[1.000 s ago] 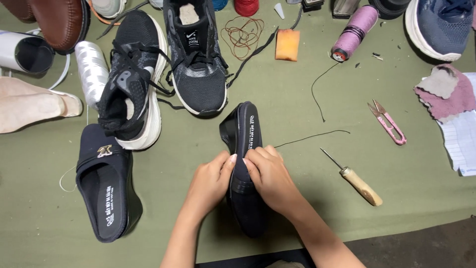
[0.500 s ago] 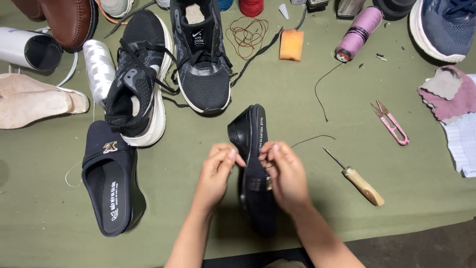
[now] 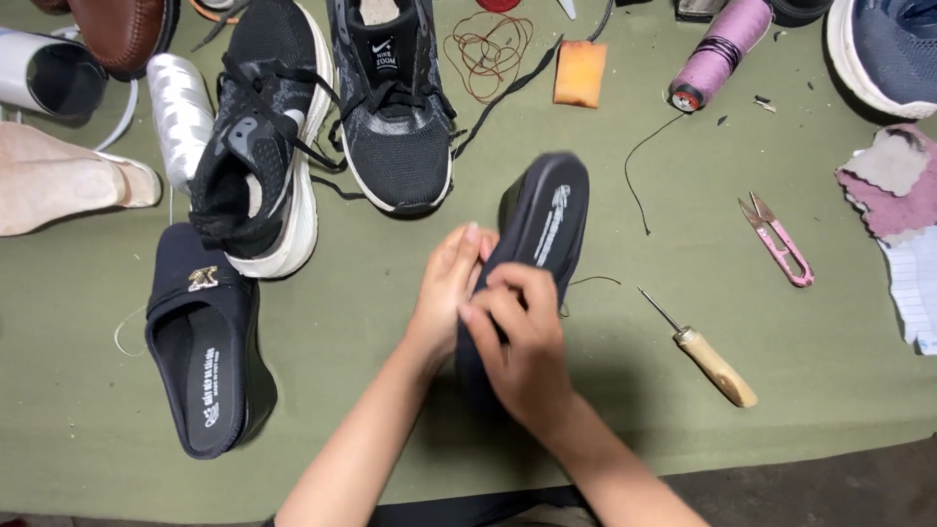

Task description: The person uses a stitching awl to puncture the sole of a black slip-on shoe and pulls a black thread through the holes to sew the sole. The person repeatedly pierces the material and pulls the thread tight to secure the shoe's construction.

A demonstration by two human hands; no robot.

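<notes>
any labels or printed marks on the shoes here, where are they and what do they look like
Insole print: pale, on the dark slipper held in both hands, centre.
Insole print: pale strip inside the dark slipper lying at left.
Tongue label: small black patch with white marks, on the black sneaker at top centre.
No packages or screens.

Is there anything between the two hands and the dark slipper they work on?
Nothing visible: the left hand and right hand both grip the dark slipper directly, above the green table.
</notes>
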